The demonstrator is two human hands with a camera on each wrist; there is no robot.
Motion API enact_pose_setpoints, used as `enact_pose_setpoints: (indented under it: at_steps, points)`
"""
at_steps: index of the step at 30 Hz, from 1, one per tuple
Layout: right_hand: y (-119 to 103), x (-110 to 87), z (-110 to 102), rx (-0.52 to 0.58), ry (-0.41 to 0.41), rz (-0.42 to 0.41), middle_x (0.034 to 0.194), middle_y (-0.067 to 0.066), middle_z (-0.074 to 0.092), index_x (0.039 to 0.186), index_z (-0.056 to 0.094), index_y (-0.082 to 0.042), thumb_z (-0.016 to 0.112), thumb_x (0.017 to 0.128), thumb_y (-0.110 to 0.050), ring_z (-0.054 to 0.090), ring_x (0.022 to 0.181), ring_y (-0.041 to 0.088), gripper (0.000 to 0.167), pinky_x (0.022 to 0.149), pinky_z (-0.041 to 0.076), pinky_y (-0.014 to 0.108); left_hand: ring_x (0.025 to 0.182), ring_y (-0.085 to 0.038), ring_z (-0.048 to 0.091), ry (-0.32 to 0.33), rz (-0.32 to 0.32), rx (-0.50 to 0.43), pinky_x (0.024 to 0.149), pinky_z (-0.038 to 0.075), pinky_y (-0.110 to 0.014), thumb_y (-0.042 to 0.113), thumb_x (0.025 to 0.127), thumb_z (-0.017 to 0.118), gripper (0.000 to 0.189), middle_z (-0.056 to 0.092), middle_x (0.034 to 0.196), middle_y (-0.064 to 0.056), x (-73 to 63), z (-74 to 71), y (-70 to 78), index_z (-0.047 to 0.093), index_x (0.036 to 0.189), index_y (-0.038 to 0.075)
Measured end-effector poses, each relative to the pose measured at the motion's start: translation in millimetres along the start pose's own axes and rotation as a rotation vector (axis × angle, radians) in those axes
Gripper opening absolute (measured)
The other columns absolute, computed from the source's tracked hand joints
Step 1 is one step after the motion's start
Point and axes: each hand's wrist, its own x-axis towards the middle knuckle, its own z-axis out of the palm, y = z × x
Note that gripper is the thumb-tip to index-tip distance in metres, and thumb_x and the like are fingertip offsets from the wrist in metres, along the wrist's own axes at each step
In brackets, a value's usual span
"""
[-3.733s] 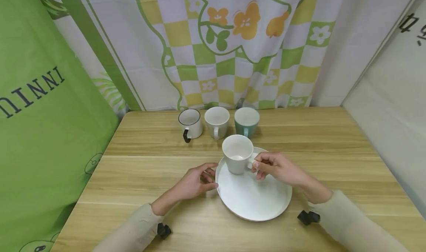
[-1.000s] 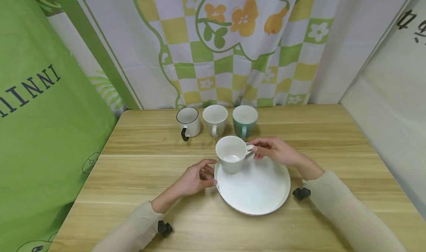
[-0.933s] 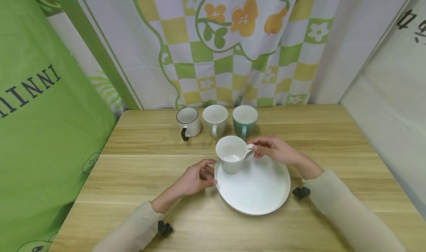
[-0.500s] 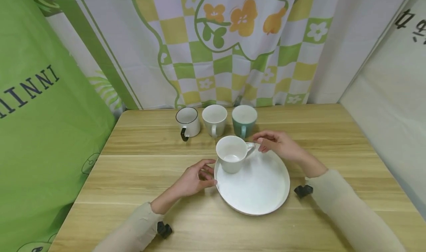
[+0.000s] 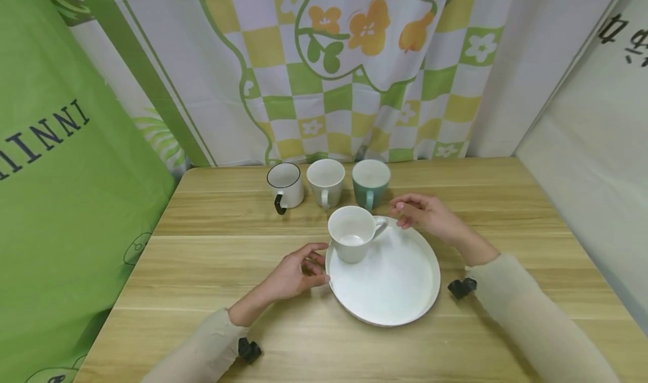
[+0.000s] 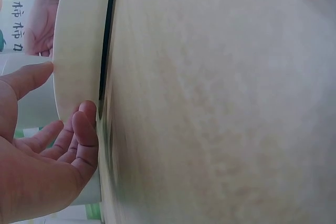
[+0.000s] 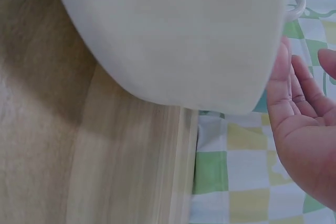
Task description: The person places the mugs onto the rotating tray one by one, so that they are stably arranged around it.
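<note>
A white cup stands upright at the back left of a round white tray, its handle pointing right. My left hand rests against the tray's left rim; in the left wrist view its thumb and fingertips touch the tray's side wall. To the right of the cup handle, my right hand hovers at the tray's back right rim, fingers loosely bent around nothing. In the right wrist view the handle is apart from that hand.
Along the back of the wooden table stand three mugs: a white one with a black rim, a pale grey-white one and a teal one. A checkered curtain hangs behind. Green cloth borders the left.
The white cup has shifted slightly left on the tray and its handle turned backward. My right hand has let go of the handle and drawn away to the right. The left hand stays at the rim.
</note>
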Motion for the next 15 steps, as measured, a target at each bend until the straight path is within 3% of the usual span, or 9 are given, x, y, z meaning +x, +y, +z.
enact_pose_setpoints:
  at_steps: [15]
  points:
    - [4.3,11.5,-2.0,0.08,-0.003,0.064,0.118,0.023,0.064,0.133,0.049,0.012,0.049,0.106,-0.029,0.068,0.085,0.014,0.049,0.077,0.06,0.029,0.091,-0.015,0.067,0.008,-0.016,-0.014,0.08,0.054,-0.027,0.019,0.087,0.079,0.067,0.066,0.118,-0.011,-3.0,2.4,5.9,0.046,0.144,0.008]
